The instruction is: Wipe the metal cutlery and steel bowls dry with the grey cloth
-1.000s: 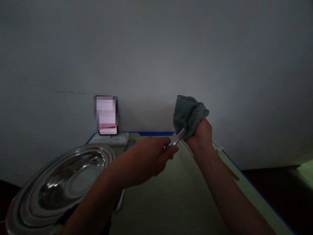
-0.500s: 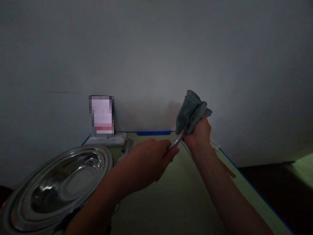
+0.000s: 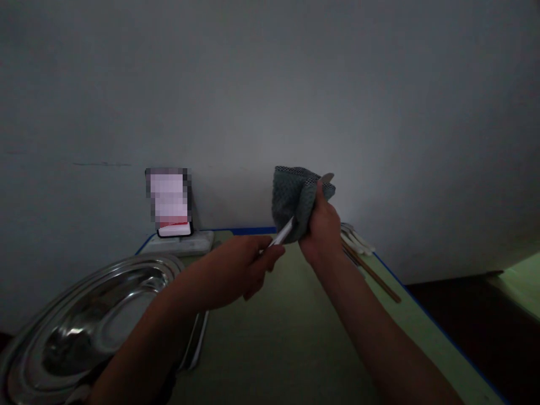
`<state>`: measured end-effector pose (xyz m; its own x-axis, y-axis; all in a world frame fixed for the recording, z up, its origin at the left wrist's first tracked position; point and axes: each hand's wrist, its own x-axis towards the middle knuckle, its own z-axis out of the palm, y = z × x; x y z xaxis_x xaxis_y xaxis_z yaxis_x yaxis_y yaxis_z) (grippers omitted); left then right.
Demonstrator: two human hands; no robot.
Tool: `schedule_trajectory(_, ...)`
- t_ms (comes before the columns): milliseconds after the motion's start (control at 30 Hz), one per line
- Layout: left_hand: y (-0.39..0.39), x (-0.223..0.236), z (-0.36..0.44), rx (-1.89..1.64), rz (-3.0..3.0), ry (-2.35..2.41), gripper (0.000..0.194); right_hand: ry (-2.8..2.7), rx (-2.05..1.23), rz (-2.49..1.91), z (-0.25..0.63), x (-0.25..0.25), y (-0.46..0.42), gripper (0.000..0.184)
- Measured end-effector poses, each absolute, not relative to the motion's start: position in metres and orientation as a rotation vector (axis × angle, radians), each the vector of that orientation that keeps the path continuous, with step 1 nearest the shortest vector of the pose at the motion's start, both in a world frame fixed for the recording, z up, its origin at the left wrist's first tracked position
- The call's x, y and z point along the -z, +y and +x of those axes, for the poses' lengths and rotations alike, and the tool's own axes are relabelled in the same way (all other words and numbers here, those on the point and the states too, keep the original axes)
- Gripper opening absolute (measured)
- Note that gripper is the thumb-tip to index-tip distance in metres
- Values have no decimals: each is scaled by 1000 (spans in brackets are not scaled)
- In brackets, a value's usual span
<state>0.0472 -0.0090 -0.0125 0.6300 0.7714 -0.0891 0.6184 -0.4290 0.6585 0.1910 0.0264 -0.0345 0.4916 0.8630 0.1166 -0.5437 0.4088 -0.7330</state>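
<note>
My left hand (image 3: pixel 236 270) is closed on the handle of a silver table knife (image 3: pixel 282 233), which slants up and to the right. A grey-green cloth (image 3: pixel 289 197) with a dark checked edge is wrapped about the knife's middle. My right hand (image 3: pixel 323 228) grips the cloth around the blade, thumb pointing up. Past the thumb, the rounded tip of the blade sticks out of the cloth. Both hands are held above the table (image 3: pixel 270 349); the stretch of blade inside the cloth is hidden.
Nested shiny metal basins (image 3: pixel 139 320) stand at the left, near my left forearm. Behind them a phone (image 3: pixel 171 202) leans upright on a white base (image 3: pixel 181 243). Chopsticks (image 3: pixel 375 274) and white-handled utensils (image 3: pixel 356 239) lie along the right edge. More long utensils (image 3: pixel 196 343) lie beside the basins.
Both hands, with the knife and cloth, have shifted left in the view. The blade's tip now shows beyond the cloth. More of the chopsticks and white utensils is visible at the right.
</note>
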Motion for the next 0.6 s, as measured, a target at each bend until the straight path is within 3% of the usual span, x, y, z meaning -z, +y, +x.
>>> schedule_trajectory(167,-17,5,39,-10,2093,1057,42,-345,-911,-593,223,21,34,22)
schedule_trajectory(233,-18,4,37,25,2104,1030,39,-317,-953,-493,231,14,30,30)
schedule_trajectory(333,-14,6,34,-62,2186,1015,35,-312,-1046,-335,239,5,21,38)
schedule_trajectory(600,-3,16,39,-329,2230,1034,38,-265,-1042,-258,234,4,16,38)
